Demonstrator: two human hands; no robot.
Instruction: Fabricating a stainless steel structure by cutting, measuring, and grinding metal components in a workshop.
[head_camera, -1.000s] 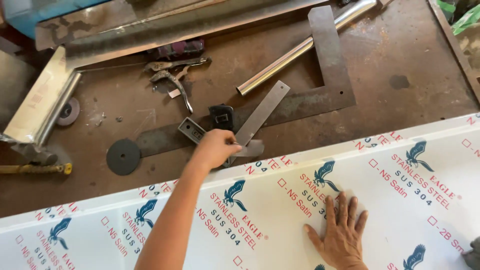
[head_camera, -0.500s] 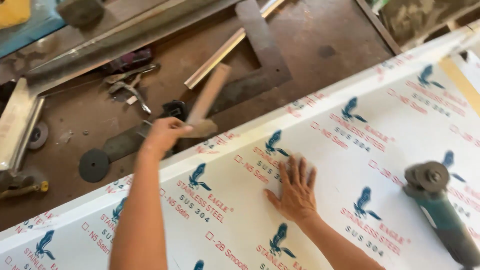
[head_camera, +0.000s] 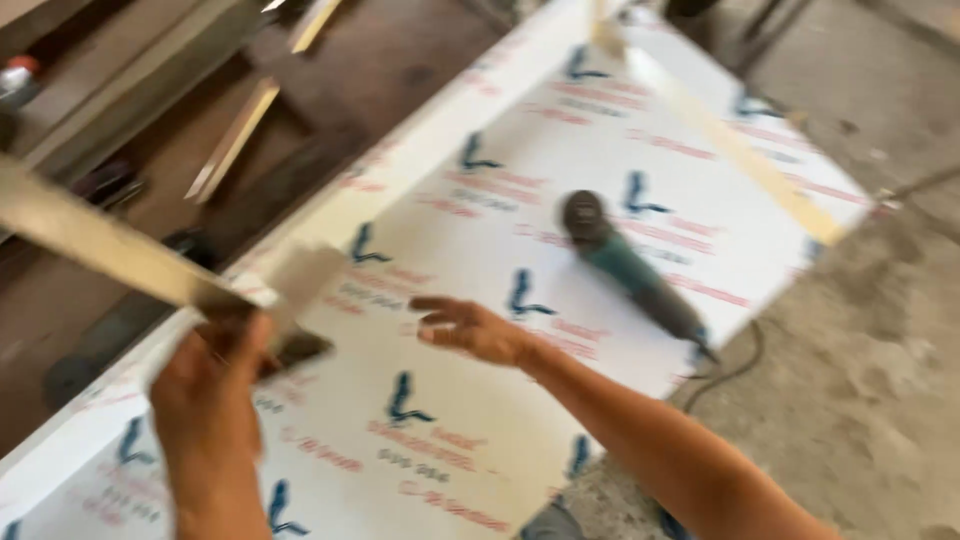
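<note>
We see the left hand (head_camera: 215, 385) clamped on a try square (head_camera: 150, 268) over the sheet's (head_camera: 480, 440) near-left edge; right hand (head_camera: 475, 328) open, hovering mid-sheet. The square looks rigid and light; grip the stock.

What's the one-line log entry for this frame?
left hand: grips flat metal try square, lifted | right hand: open above white film-covered steel sheet | teal angle grinder: lying on sheet

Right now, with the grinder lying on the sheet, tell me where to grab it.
Grip the angle grinder around its teal barrel body, midway along, coming from above. The disc head lies at the far end and the cord trails off the near end; the right hand hovers open nearby.
</note>
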